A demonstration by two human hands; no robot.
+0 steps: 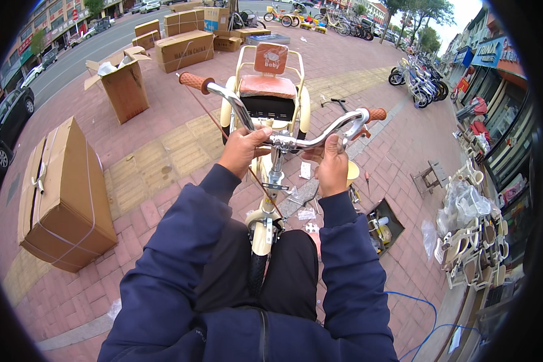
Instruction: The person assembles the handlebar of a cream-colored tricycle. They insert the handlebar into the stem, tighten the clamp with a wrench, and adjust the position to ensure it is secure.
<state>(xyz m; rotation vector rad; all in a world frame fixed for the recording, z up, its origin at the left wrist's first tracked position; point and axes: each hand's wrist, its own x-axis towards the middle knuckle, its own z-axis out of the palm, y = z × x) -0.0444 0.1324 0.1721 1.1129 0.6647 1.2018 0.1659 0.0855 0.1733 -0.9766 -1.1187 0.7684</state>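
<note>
A cream tricycle faces me, its front wheel (257,271) between my knees. Across its stem (277,163) runs a chrome handlebar (320,140) with brown grips at both ends. My left hand (245,151) is closed on the bar just left of the stem clamp, thumb on top. On the other side, my right hand (332,168) is closed at the bar's right bend, thumb up against it; its fingers are partly hidden. A brake lever (357,130) sits by the right grip (376,114). Behind the bar stands a padded brown child seat (270,59) with cream rails.
A big strapped carton (66,205) stands at left, an opened carton (122,90) beyond it. Tools lie in a dark tray (385,228) at right, near a small stool (429,176). Cream parts (473,247) are heaped by the shopfront. A blue hose (431,308) crosses the paving.
</note>
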